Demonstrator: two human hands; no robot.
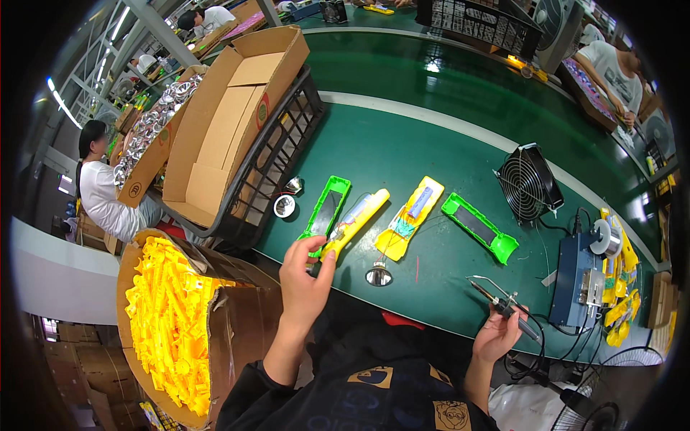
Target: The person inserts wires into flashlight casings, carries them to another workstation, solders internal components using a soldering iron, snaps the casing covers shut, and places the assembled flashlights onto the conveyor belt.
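Yellow torch body (pixel 356 223) sits mid-frame on our green worktop (pixel 431 158), left hand (pixel 305 276) pinching its end, right hand (pixel 499 330) closed around the soldering iron (pixel 496 298), whose hot tip could scorch plastic.

**Green tabletop and what lies on it**

The green tabletop (pixel 402 154) runs from nine o'clock toward three o'clock, a pale stripe crossing it. Near the centre lie a green housing half (pixel 327 207), a yellow housing (pixel 357 220) just beside it, an open yellow housing with wiring (pixel 408 217), and a second green housing half (pixel 479 228) at two o'clock of that. A small silver reflector cone (pixel 378 275) stands at six o'clock of the yellow parts; two round reflectors (pixel 287 201) lie at nine o'clock. A black fan (pixel 529 184) and a blue soldering station (pixel 577 271) sit toward three o'clock.
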